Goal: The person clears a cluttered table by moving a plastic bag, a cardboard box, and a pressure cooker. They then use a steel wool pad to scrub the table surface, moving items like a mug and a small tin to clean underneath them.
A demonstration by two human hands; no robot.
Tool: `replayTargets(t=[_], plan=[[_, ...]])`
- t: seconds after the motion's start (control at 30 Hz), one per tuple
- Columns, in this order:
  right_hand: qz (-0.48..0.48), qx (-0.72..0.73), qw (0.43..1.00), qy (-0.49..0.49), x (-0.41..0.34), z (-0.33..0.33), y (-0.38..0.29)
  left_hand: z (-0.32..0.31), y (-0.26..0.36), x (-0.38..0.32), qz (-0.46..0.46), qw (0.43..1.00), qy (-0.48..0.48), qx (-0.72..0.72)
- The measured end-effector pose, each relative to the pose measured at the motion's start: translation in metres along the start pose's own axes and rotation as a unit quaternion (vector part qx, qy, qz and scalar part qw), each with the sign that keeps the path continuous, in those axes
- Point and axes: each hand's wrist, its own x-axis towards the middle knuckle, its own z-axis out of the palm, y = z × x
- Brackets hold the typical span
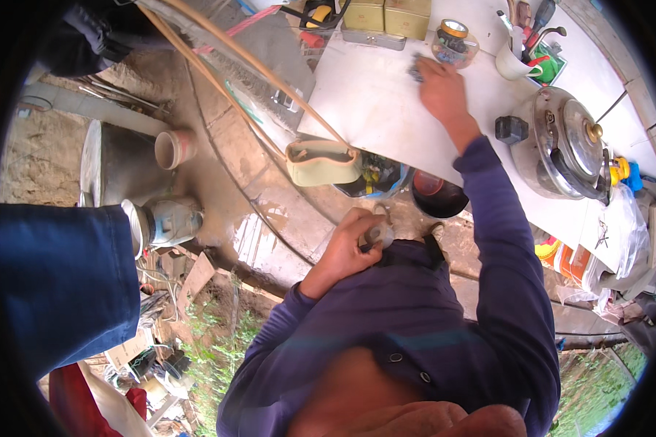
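Note:
My left hand point(361, 240), in front of my torso, grips a small round translucent container by its rim, which looks like a jar or lid point(379, 235). Over the white table point(372, 98) my right hand point(443, 82) reaches out, with a blurred dark, greyish item point(415, 68) at its fingertips; what it is cannot be told. Just beyond that hand stands a clear jar point(455, 46) with a gold-rimmed top and dark contents. To its right is a white mug point(516, 63) filled with screwdrivers and other hand tools.
A large metal kettle point(557, 142) stands at the table's right, near a plastic bag point(631, 235). Gold tins point(407, 19) sit at the far edge. A beige pouch point(323, 164) hangs left of the table, above a black bowl point(440, 196). Blue cloth point(65, 284) hangs at the left.

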Motion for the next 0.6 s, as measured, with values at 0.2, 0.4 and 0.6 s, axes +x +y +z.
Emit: replayTargets(t=[0.2, 0.4, 0.6], plan=[[0.050, -0.026, 0.997, 0.058, -0.029, -0.022, -0.006, 0.002, 0.001, 0.004, 0.027, 0.999, -0.015, -0.011], [-0.179, 0.127, 0.975, 0.015, -0.001, 0.006, -0.102, -0.005, 0.006, 0.000, 0.011, 1.000, -0.004, 0.015], [-0.150, 0.192, 0.968, -0.056, -0.081, -0.039, -0.093, -0.010, 0.009, 0.007, 0.016, 1.000, 0.001, 0.022]])
